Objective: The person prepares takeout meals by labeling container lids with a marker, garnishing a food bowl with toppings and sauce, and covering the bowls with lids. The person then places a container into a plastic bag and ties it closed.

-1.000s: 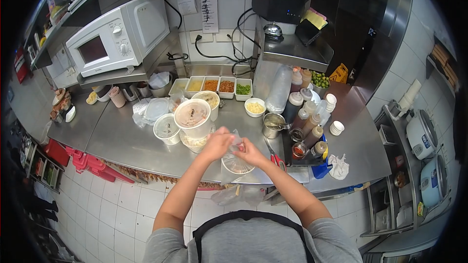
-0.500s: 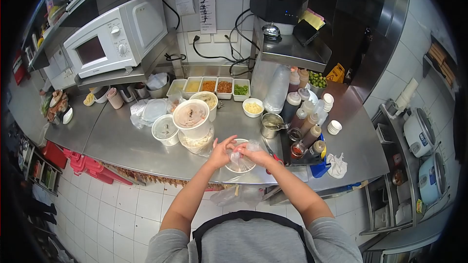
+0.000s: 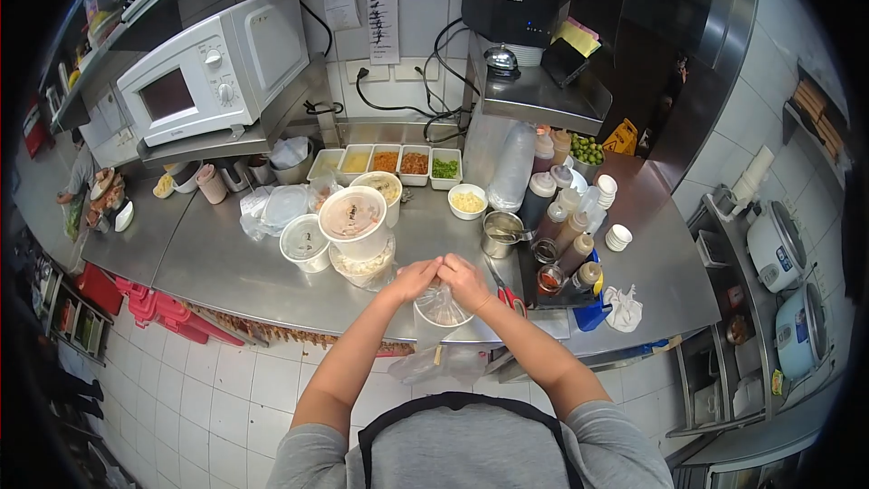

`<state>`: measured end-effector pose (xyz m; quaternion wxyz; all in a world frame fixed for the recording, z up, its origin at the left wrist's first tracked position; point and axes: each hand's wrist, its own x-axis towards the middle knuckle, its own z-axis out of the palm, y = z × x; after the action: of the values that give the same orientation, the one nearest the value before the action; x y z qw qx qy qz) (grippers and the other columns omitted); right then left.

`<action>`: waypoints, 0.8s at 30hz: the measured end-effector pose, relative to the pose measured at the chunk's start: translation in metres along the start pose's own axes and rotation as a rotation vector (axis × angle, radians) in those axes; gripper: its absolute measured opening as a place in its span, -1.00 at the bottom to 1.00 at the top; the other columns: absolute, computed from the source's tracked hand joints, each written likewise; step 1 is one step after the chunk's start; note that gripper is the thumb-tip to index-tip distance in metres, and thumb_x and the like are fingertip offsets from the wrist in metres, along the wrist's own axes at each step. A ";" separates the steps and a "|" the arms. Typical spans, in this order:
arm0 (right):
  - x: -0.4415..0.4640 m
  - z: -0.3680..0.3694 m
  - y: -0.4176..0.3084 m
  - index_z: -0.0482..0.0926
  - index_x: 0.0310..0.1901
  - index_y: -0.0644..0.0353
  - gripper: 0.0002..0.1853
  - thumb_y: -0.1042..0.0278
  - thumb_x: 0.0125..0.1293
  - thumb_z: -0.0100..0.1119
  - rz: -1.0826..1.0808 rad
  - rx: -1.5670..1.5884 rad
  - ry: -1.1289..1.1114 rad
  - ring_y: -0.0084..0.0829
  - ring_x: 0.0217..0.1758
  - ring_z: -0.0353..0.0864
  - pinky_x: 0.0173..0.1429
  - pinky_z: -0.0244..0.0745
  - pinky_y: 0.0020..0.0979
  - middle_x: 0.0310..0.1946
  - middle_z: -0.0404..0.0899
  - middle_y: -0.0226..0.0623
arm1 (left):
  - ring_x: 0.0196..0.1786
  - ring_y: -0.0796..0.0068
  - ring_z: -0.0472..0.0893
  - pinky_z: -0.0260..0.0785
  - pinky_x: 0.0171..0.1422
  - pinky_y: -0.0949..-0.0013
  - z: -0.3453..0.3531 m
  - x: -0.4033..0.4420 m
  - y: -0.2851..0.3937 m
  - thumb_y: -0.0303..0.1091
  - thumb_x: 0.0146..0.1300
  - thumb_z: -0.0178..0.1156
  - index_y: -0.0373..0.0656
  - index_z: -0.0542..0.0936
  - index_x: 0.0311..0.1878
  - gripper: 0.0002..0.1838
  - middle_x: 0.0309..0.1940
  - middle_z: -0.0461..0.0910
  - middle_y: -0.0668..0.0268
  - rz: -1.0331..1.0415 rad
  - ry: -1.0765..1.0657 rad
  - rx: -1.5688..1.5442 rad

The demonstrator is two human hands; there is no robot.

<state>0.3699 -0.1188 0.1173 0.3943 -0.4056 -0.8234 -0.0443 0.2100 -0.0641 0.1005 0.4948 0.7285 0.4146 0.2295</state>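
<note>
Both hands meet over a white round tub near the counter's front edge. My left hand and my right hand are closed at the gathered top of a clear plastic bag, which hangs down over the tub's mouth. The tub's contents are blurred by the plastic. Left of my hands, a lidded tub sits stacked on a bagged tub, beside another lidded tub. Red-handled scissors lie just right of my right hand.
Trays of chopped toppings line the back, near a bowl of pale yellow bits. A metal pot and sauce bottles stand to the right. A microwave is on the upper left shelf. Another person is at far left.
My hands have drawn together and the bag's top is now bunched between them, with its sides pulled upward. Another person has come into view at far left.
</note>
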 end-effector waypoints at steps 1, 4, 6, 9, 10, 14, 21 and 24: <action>0.000 -0.001 -0.003 0.44 -0.46 0.15 -0.92 0.54 -0.03 0.09 -0.022 -0.034 0.048 -0.24 -0.30 0.51 -0.29 0.46 -0.27 -0.43 0.40 -0.29 | -0.16 0.42 0.55 0.01 0.27 0.07 0.001 0.008 -0.003 -0.11 0.33 -0.02 -0.06 0.64 -0.20 -0.69 -0.30 0.62 0.39 -0.041 -0.057 -0.183; -0.005 -0.011 -0.003 0.51 -0.42 0.16 -0.84 0.63 -0.08 0.09 0.023 -0.002 -0.018 -0.20 -0.32 0.51 -0.29 0.44 -0.25 -0.42 0.40 -0.26 | -0.28 0.37 0.57 0.15 0.13 0.14 0.005 0.019 -0.003 -0.14 0.32 0.02 -0.11 0.65 -0.23 -0.70 -0.36 0.63 0.34 -0.104 -0.054 -0.263; -0.015 -0.018 -0.003 0.54 -0.38 0.16 -0.81 0.62 -0.08 0.10 0.019 0.000 -0.035 -0.20 -0.34 0.52 -0.31 0.45 -0.26 -0.41 0.41 -0.27 | -0.31 0.33 0.58 0.20 0.06 0.16 0.005 0.018 0.007 -0.16 0.29 0.06 -0.15 0.66 -0.25 -0.72 -0.39 0.64 0.32 -0.128 0.001 -0.151; -0.032 -0.027 -0.005 0.58 -0.30 0.17 -0.74 0.62 -0.10 0.12 0.014 0.043 -0.097 -0.22 -0.39 0.53 -0.33 0.47 -0.27 -0.43 0.42 -0.28 | -0.20 0.37 0.57 0.32 -0.05 0.29 0.004 0.015 0.027 -0.24 0.20 0.19 -0.14 0.67 -0.32 -0.81 -0.35 0.64 0.26 -0.103 0.271 0.293; -0.039 -0.029 -0.009 0.60 -0.26 0.17 -0.71 0.63 -0.11 0.13 0.015 0.093 -0.149 -0.22 -0.41 0.54 -0.34 0.47 -0.28 -0.45 0.43 -0.28 | -0.20 0.30 0.54 0.24 -0.03 0.22 0.006 0.017 0.026 -0.26 0.17 0.19 -0.15 0.65 -0.37 -0.83 -0.40 0.63 0.27 0.077 0.375 0.471; -0.062 -0.032 -0.028 0.58 -0.31 0.16 -0.76 0.60 -0.07 0.09 0.097 0.072 -0.204 -0.24 -0.38 0.54 -0.32 0.47 -0.28 -0.46 0.40 -0.28 | -0.18 0.25 0.47 0.15 -0.01 0.13 0.000 0.031 0.014 -0.32 0.13 0.18 -0.14 0.61 -0.48 -0.85 -0.49 0.60 0.26 0.399 0.500 0.743; -0.070 -0.048 -0.025 0.55 -0.01 0.17 -0.65 0.47 0.12 0.20 0.249 0.307 -0.311 -0.20 -0.28 0.52 -0.17 0.43 -0.32 -0.36 0.47 -0.20 | -0.13 0.15 0.47 0.19 0.04 0.06 -0.005 0.038 -0.004 -0.33 0.15 0.15 -0.16 0.60 -0.37 -0.88 -0.39 0.58 0.21 0.372 0.467 0.701; -0.021 -0.108 -0.025 0.45 0.12 0.17 -0.55 0.43 0.15 0.20 0.309 0.261 -0.234 -0.23 -0.26 0.51 -0.15 0.41 -0.33 -0.36 0.47 -0.20 | 0.03 0.09 0.40 0.17 0.12 0.03 -0.009 0.033 0.005 -0.27 0.18 0.14 -0.17 0.50 -0.07 -0.72 -0.07 0.50 0.15 0.240 0.570 0.596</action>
<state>0.4261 -0.1907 0.1833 0.3472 -0.4750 -0.7904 0.1707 0.2236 -0.0330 0.1059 0.0981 0.7901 0.4952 0.3478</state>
